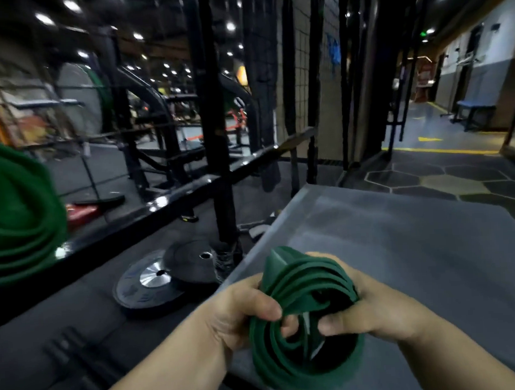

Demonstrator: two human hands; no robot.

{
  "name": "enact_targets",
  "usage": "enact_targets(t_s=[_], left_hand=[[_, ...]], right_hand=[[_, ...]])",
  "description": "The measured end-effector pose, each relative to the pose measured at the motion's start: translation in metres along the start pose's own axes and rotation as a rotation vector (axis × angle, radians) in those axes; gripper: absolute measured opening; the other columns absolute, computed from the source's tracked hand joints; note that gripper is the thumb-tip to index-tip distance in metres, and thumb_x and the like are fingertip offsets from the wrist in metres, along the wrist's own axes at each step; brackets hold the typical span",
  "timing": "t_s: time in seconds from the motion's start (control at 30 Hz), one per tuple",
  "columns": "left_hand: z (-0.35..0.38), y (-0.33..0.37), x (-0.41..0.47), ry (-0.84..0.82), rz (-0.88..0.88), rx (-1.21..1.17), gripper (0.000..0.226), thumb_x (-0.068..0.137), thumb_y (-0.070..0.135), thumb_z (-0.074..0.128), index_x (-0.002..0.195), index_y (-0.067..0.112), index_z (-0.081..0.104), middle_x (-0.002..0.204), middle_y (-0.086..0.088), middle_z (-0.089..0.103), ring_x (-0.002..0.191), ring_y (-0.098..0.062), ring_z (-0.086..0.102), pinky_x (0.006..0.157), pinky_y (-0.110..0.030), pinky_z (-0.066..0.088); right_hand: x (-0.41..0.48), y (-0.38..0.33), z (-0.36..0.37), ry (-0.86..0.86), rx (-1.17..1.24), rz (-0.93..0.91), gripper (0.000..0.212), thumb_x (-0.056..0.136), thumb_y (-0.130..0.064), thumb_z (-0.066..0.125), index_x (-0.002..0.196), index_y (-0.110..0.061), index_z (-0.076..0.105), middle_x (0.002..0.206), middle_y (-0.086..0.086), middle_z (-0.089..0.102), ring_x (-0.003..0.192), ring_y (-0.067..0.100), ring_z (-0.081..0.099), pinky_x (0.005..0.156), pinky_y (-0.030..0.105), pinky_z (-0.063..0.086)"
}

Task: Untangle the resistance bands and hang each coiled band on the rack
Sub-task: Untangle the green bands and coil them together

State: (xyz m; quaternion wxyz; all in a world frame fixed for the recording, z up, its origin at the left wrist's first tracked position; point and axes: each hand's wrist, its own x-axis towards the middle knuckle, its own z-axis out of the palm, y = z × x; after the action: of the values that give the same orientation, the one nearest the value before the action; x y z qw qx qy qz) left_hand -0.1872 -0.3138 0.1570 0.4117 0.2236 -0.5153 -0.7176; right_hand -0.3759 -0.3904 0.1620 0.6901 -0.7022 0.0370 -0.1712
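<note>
both hands are closed on one green resistance band (296,282), held low in front of the body just above the near corner of a grey platform (402,247). the left hand (244,306) wraps the coil's left side with its thumb pressed over the layers, while the right hand (366,311) grips the right side, thumb hooked toward the middle. holding it from both sides looks like a way to stop the stacked loops from springing apart while the turns are squared up. the coil seems mostly gathered, though one flap sticks up at the top and the layers sit unevenly (so probably not quite ready to hang). a second green coil (15,213) fills the left edge of the view, very close and blurred; whether it hangs on something i cannot tell. the black rack (217,137) stands ahead and to the left, well apart from the hands, with weight plates (153,283) lying on the floor near its base.
</note>
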Motion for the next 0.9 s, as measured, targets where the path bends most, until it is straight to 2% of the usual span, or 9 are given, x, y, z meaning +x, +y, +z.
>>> enact_targets(t_s=[0.07, 0.13, 0.27, 0.37, 0.5, 0.6, 0.67, 0.8, 0.9], left_hand=[[0.004, 0.012, -0.013, 0.065, -0.002, 0.045, 0.023, 0.072, 0.013, 0.070, 0.095, 0.009, 0.072, 0.080, 0.001, 0.071, 0.072, -0.008, 0.065, 0.071, -0.020, 0.049], [0.005, 0.024, -0.026, 0.148, 0.013, 0.079, 0.025, 0.067, 0.011, 0.072, 0.091, 0.005, 0.070, 0.079, -0.005, 0.068, 0.071, -0.014, 0.065, 0.069, -0.024, 0.052], [0.001, 0.049, -0.053, 0.331, 0.027, 0.172, 0.057, 0.063, 0.006, 0.065, 0.118, -0.007, 0.057, 0.098, -0.018, 0.063, 0.084, -0.028, 0.063, 0.080, -0.036, 0.053], [0.004, 0.068, -0.071, 0.433, 0.070, 0.232, 0.055, 0.065, 0.006, 0.065, 0.119, -0.007, 0.059, 0.107, -0.023, 0.061, 0.089, -0.033, 0.063, 0.084, -0.040, 0.053], [0.005, 0.092, -0.086, 0.922, 0.243, 0.423, 0.081, 0.047, 0.028, 0.085, 0.122, 0.018, 0.054, 0.116, -0.022, 0.060, 0.091, -0.033, 0.064, 0.079, -0.044, 0.053], [0.011, 0.105, -0.089, 1.085, 0.339, 0.516, 0.083, 0.046, 0.034, 0.087, 0.121, 0.032, 0.052, 0.113, -0.012, 0.063, 0.085, -0.021, 0.070, 0.075, -0.036, 0.056], [0.014, 0.110, -0.090, 1.151, 0.362, 0.602, 0.081, 0.048, 0.038, 0.088, 0.120, 0.040, 0.051, 0.114, -0.002, 0.063, 0.090, -0.011, 0.070, 0.082, -0.033, 0.056], [0.015, 0.107, -0.095, 1.248, 0.401, 0.576, 0.097, 0.034, 0.049, 0.094, 0.120, 0.049, 0.048, 0.122, 0.001, 0.061, 0.104, -0.020, 0.068, 0.091, -0.046, 0.055], [0.017, 0.094, -0.087, 1.322, 0.503, 0.457, 0.101, 0.032, 0.041, 0.097, 0.121, 0.044, 0.049, 0.119, -0.001, 0.066, 0.103, -0.020, 0.068, 0.084, -0.037, 0.057]], right_hand=[[0.018, -0.003, 0.014, 0.045, -0.042, -0.004, 0.064, 0.081, 0.009, 0.067, 0.137, -0.002, 0.037, 0.111, 0.037, 0.057, 0.104, 0.049, 0.059, 0.091, 0.056, 0.048], [0.033, -0.005, 0.027, 0.196, -0.113, -0.001, 0.058, 0.077, -0.001, 0.073, 0.129, -0.006, 0.047, 0.101, 0.027, 0.066, 0.096, 0.041, 0.065, 0.082, 0.050, 0.052], [0.057, -0.009, 0.044, 0.317, -0.096, -0.017, 0.068, 0.063, -0.020, 0.082, 0.124, -0.007, 0.054, 0.104, 0.013, 0.071, 0.100, 0.035, 0.068, 0.081, 0.048, 0.056], [0.077, -0.022, 0.060, 0.386, -0.112, -0.076, 0.064, 0.054, -0.025, 0.079, 0.115, -0.013, 0.061, 0.100, 0.008, 0.074, 0.095, 0.025, 0.071, 0.077, 0.037, 0.057], [0.110, -0.040, 0.067, 0.483, -0.133, -0.103, 0.048, 0.059, -0.012, 0.067, 0.107, -0.017, 0.066, 0.096, 0.006, 0.076, 0.093, 0.025, 0.071, 0.089, 0.052, 0.054], [0.135, -0.059, 0.061, 0.475, -0.202, -0.091, 0.042, 0.058, -0.015, 0.064, 0.099, -0.026, 0.069, 0.094, 0.003, 0.076, 0.092, 0.025, 0.071, 0.091, 0.055, 0.053], [0.148, -0.073, 0.057, 0.425, -0.253, -0.099, 0.041, 0.059, -0.017, 0.064, 0.099, -0.028, 0.070, 0.095, 0.002, 0.076, 0.094, 0.025, 0.071, 0.091, 0.055, 0.053], [0.164, -0.098, 0.056, 0.315, -0.355, -0.147, 0.031, 0.061, -0.021, 0.062, 0.089, -0.028, 0.071, 0.091, 0.005, 0.075, 0.092, 0.028, 0.070, 0.090, 0.053, 0.054], [0.177, -0.110, 0.052, 0.253, -0.335, -0.176, 0.027, 0.064, -0.017, 0.065, 0.088, -0.028, 0.070, 0.093, 0.012, 0.074, 0.094, 0.033, 0.070, 0.090, 0.058, 0.052]])
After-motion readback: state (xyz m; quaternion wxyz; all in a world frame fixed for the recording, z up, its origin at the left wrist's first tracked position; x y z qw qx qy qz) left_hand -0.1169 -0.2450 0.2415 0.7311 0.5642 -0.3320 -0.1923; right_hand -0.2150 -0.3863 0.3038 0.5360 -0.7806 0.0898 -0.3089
